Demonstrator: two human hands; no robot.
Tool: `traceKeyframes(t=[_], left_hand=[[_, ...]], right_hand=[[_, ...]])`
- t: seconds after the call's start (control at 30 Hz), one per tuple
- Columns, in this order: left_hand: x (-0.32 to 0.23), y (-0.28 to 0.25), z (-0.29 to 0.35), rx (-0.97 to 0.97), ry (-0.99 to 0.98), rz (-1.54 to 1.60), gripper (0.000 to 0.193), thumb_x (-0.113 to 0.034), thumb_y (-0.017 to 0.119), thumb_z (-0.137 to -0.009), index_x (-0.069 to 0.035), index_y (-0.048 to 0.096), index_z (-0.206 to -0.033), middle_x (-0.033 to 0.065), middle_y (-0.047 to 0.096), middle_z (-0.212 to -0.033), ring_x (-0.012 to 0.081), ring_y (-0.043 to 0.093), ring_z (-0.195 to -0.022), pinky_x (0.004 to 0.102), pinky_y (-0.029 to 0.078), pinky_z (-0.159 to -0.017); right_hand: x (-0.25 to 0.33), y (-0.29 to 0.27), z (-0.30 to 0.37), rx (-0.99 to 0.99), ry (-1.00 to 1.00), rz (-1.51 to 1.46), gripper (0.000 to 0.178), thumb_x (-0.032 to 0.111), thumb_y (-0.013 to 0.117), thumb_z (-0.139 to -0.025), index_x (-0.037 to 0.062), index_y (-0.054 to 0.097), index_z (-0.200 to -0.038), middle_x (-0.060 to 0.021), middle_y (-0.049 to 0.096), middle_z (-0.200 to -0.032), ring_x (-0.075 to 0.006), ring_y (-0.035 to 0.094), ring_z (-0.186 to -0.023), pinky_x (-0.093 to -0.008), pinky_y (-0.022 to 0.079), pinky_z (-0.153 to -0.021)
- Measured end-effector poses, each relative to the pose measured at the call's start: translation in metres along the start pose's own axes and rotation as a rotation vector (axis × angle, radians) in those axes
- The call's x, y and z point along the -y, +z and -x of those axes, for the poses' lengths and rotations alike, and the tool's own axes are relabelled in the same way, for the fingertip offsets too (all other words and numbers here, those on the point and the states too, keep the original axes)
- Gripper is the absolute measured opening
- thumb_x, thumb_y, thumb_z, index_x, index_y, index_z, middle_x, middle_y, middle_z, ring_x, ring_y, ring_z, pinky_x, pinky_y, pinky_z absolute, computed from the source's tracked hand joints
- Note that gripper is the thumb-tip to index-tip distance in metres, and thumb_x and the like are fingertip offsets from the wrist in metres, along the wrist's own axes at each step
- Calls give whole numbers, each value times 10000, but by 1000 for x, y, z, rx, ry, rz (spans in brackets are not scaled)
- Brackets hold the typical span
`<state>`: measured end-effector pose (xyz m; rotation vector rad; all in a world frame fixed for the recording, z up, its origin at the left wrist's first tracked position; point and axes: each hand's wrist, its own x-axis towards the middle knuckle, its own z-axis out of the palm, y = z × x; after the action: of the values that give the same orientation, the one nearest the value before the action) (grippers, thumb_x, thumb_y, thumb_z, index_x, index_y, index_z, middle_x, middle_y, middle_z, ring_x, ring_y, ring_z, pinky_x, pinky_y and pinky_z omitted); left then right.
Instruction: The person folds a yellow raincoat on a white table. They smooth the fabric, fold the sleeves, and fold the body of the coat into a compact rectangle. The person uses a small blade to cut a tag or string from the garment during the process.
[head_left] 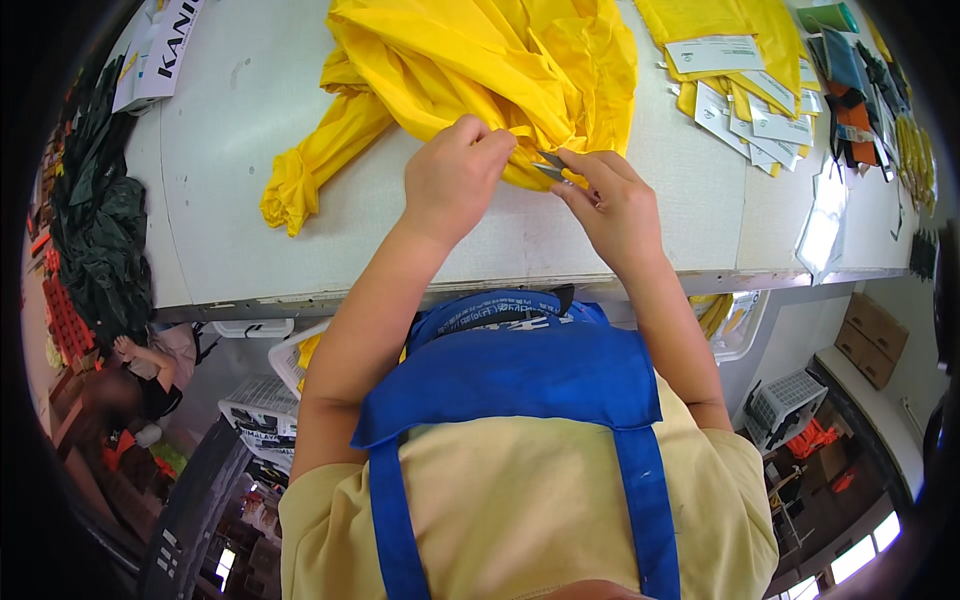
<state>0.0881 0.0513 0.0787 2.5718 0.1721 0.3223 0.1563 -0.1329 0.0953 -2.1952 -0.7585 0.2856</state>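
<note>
A crumpled yellow garment (480, 65) lies on the far middle of the table, with one gathered sleeve (325, 160) stretched out to the left. At its near edge, my left hand (455, 175) is closed in a pinch on the yellow fabric. Just right of it my right hand (615, 205) grips a small pair of thread snips (550, 165) between thumb and fingers. The blades stand a little apart and point left at the fabric beside my left fingertips. Whether a thread lies between them is too small to tell.
Yellow packets with white cards (750, 120) are piled at the far right of the white table (230, 210). Dark green garments (100, 230) hang at its left edge near a white box (155, 60). Another person (140, 390) is at lower left. White crates (790, 400) stand below.
</note>
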Motion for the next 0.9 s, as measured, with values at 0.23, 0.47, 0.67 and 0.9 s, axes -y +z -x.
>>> traceKeyframes(t=[0.23,0.47,0.67,0.9], left_hand=[[4,4,3,-59,-22,206,67,-105,637,-798,-83,633,-862,57,590,-838,246,594,-759,341,478,-640],[4,2,5,-71,-12,244,69,-91,647,-790,-70,626,-853,68,586,-842,265,584,-776,348,473,-671],[5,-1,7,-61,-26,267,81,-81,657,-771,-75,627,-845,63,587,-847,263,578,-820,345,470,-681],[3,-9,-9,-9,55,-199,220,-214,646,-793,-94,629,-977,53,607,-909,242,553,-914,417,372,-858]], right_hand=[[2,9,-8,40,-84,105,263,151,690,-767,89,657,-1020,-65,632,-891,-249,626,-780,-337,509,-680],[10,14,-18,-2,-168,127,250,124,708,-751,87,679,-996,-69,643,-876,-245,631,-748,-325,510,-654],[-1,14,-18,13,-178,55,218,93,709,-756,80,686,-973,-51,640,-860,-213,611,-692,-299,494,-631],[-150,-42,-37,-447,383,495,449,229,722,-792,40,565,-1168,-127,601,-1007,-243,581,-905,-343,476,-778]])
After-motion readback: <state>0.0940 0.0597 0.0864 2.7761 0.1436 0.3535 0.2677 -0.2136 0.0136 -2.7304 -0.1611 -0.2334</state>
